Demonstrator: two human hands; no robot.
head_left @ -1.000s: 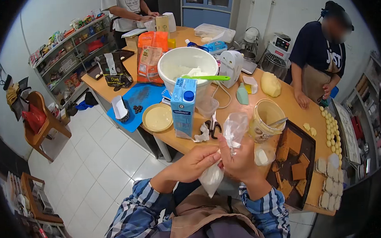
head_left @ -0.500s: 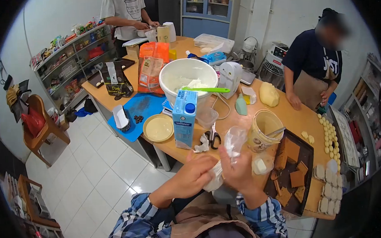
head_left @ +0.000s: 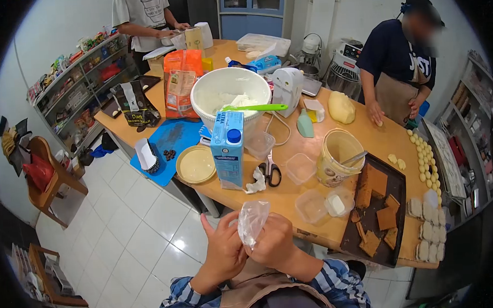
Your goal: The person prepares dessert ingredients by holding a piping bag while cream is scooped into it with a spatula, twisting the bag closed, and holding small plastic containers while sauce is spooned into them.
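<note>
Hands [head_left: 226, 249] grip clear bag [head_left: 254, 222], forearms [head_left: 305, 266] angled inward.

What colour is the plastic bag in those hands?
The plastic bag is clear and see-through where it shows, with whitish glints; best seen in the head view.

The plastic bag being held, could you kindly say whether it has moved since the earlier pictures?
Yes: judged against the scissors, the plastic bag has moved left and downward in the head view.
</note>
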